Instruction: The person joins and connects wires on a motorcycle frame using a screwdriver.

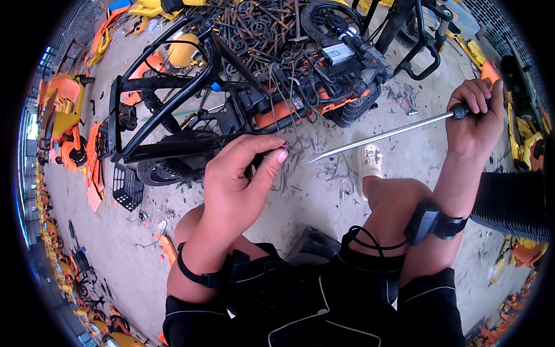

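My right hand (pixel 477 113) is wrapped round the dark handle of a long screwdriver (pixel 387 134). Its bright shaft slants down to the left, with the tip in the air a little right of my left fingertips. My left hand (pixel 240 179) is closed in a pinch on a tiny dark piece (pixel 285 144), too small to make out. Beyond both hands a stripped scooter frame (pixel 191 147) of black tubes lies on its side, with orange panels and loose cables (pixel 277 98) in its middle. My left fingers are in front of the cables; whether they touch them I cannot tell.
A heap of rusty metal parts (pixel 254 29) lies behind the frame, beside a wheel (pixel 326 26). A black crate (pixel 127 186) stands at the left. Wire scraps litter the concrete floor (pixel 416 156). Yellow and orange panels (pixel 63 110) line both sides. My foot in a pale clog (pixel 370 161) is near the frame.
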A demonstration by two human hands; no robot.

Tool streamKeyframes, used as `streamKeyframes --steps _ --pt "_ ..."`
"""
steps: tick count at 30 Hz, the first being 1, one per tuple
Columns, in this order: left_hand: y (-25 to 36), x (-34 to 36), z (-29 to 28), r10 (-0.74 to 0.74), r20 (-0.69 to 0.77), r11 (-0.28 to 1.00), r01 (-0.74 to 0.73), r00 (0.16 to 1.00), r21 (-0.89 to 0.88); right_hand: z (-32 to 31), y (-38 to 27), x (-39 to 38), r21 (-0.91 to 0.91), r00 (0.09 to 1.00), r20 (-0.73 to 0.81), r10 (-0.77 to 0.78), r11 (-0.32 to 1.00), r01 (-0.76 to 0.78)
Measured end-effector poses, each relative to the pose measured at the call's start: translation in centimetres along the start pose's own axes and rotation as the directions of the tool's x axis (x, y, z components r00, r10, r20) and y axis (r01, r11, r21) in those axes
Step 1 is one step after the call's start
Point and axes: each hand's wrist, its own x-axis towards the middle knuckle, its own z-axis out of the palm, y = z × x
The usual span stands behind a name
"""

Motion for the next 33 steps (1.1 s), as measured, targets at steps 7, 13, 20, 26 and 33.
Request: streamKeyframes --steps 7,13,20,26,33 --pt "0.2 -0.2 0.2 -0.013 0.036 1.000 0.013 0.999 0.003 -0.1 0.7 -0.1 -0.029 0.998 -0.064 0.010 1.000 -0.012" --pt "0.4 -0.1 0.2 -0.038 0.053 0.999 0.038 0.998 0.003 -0.1 0.5 0.0 -0.053 0.997 -0.071 -0.006 0.999 0.002" --pt "0.5 -0.2 0.2 -0.009 0.064 1.000 0.008 0.998 0.020 -0.4 0.1 0.2 -0.016 0.999 -0.039 0.033 0.999 -0.033" --pt "0.7 -0.1 0.1 0.030 0.100 0.997 -0.037 0.995 0.063 0.0 0.3 0.0 -0.042 1.000 0.011 0.020 0.999 -0.019" --pt "0.7 -0.3 0.1 -0.006 0.111 0.996 -0.004 0.994 0.089 0.5 1.0 -0.4 -0.136 0.999 -0.006 -0.051 0.989 0.050"
